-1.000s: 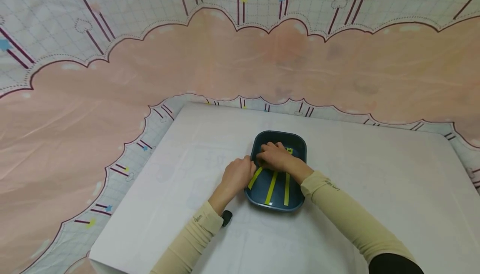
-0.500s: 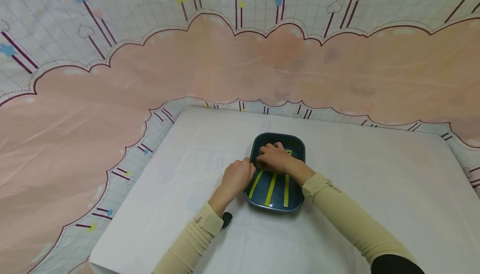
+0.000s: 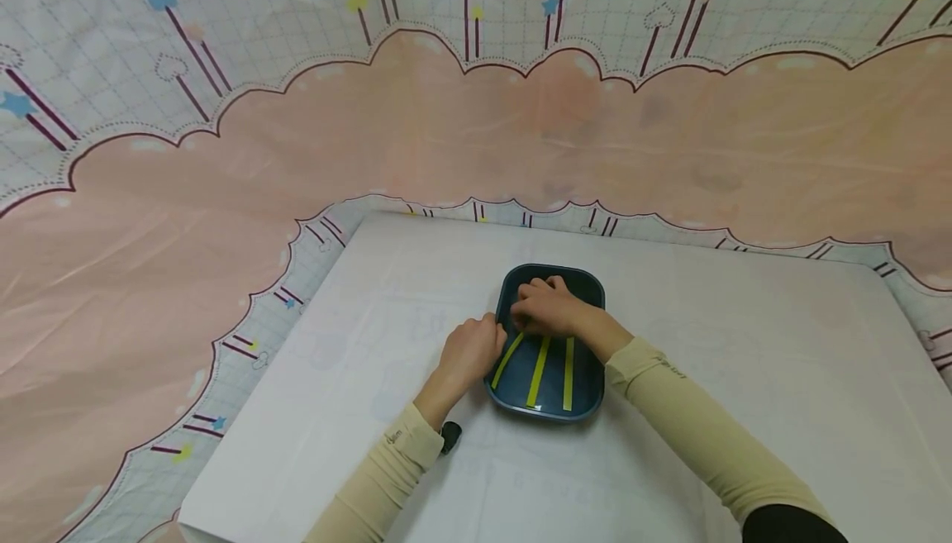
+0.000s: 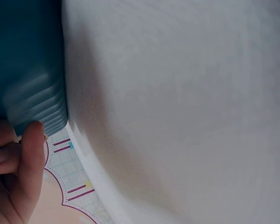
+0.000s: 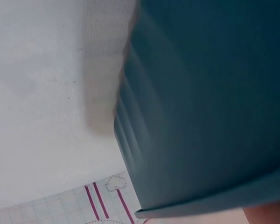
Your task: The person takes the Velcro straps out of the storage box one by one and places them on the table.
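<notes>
A dark blue rectangular tub [image 3: 546, 416] with rounded corners stands on the white table. My left hand [image 3: 468, 351] grips its left rim with curled fingers. In the left wrist view, the left hand's fingers [image 4: 32, 158] lie against the ribbed outer wall [image 4: 32, 100]. Inside the tub, my right hand [image 3: 549, 310] reaches in with bent fingers and appears to pinch a slightly curved yellow strip [image 3: 508, 359] at its upper end; the fingertips are hidden. A middle yellow strip [image 3: 537, 373] and a right yellow strip [image 3: 568, 373] lie on the tub's floor, their upper ends under the hand.
A small black object [image 3: 449, 436] sits at the left wrist. The white tabletop [image 3: 744, 361] extends around the tub. Behind and left of it hangs a cloth [image 3: 521, 138] with cloud patterns. In the right wrist view, the tub's outer wall [image 5: 200, 116] blocks most of the scene.
My right hand has shifted slightly right within the tub and now covers a yellow piece that showed near its far end. The left strip's lower part has moved; my left hand stays on the rim.
</notes>
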### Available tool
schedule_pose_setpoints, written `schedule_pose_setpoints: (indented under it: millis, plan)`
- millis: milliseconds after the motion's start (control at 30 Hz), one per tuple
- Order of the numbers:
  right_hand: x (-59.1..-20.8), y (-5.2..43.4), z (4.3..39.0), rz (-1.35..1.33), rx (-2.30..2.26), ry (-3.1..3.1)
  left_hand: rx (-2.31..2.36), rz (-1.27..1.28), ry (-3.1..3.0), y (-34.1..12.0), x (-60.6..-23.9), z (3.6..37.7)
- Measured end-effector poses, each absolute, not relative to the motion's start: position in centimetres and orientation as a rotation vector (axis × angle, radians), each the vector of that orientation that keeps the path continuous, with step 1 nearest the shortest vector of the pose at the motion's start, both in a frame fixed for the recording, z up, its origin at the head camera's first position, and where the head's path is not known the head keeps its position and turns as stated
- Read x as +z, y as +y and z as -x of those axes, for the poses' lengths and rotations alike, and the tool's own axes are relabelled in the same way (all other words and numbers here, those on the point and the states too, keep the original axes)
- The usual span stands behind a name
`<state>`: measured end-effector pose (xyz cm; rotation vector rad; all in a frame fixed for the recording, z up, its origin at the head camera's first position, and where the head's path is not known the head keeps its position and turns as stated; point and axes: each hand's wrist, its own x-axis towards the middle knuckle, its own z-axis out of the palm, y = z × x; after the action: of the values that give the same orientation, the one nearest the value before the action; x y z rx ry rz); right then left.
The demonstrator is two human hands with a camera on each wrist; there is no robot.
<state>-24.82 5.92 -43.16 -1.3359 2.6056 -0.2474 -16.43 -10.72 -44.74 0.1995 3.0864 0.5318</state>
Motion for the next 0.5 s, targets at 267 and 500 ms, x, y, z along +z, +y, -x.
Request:
schedule_pose_setpoints:
  millis: [267, 500]
  plan:
    - [-42.44, 6.14, 24.81, 1.371, -0.306, 2.582, 0.543, -0.193, 3.083, -10.75, -44.75, 16.46]
    - [-42.1, 6.57, 25.18, 1.41, -0.34, 2.531, 0.54, -0.217, 3.106, -10.86, -44.95, 16.41]
